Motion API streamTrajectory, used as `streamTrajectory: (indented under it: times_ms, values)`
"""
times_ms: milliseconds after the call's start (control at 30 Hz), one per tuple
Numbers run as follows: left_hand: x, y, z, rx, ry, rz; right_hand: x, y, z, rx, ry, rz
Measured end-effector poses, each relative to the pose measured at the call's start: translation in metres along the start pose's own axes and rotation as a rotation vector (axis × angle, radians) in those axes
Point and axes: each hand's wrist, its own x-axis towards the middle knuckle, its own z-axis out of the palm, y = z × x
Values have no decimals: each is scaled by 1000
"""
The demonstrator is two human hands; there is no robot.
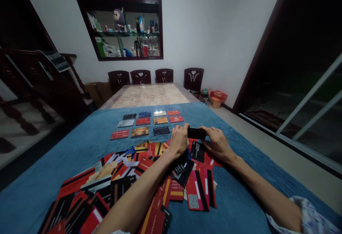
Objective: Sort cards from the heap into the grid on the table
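Note:
A black card (pixel 197 133) is held level by its two ends, above the loose cards. My left hand (pixel 180 140) pinches its left end and my right hand (pixel 217 143) its right end; whether it is one card or a small stack, I cannot tell. Beneath and nearer me spreads a big messy pile of red, black, gold and pale cards (pixel 144 164), partly hidden by my left forearm. Beyond the pile, cards lie in neat rows; the nearest row has a red card (pixel 119 134), a gold card (pixel 140 131) and a dark navy card (pixel 161 130).
A blue cloth (pixel 88 141) covers the near part of the table, and the marble-like tabletop (pixel 149 94) shows beyond it. Several dark chairs (pixel 140 77) stand at the far end. An orange bucket (pixel 216 101) sits on the floor at right.

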Motion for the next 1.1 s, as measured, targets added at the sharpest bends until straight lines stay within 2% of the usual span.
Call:
streamTrajectory:
  times_ms: [367, 700, 1100]
  values:
    - [-3, 6, 0, 195, 25, 42, 0, 3, 2, -50, 140, -57]
    - [-4, 7, 3, 244, 61, 60, -1, 4, 0, -109, 129, -64]
    - [3, 14, -11, 243, -30, 27, 3, 4, -7, -197, 85, -87]
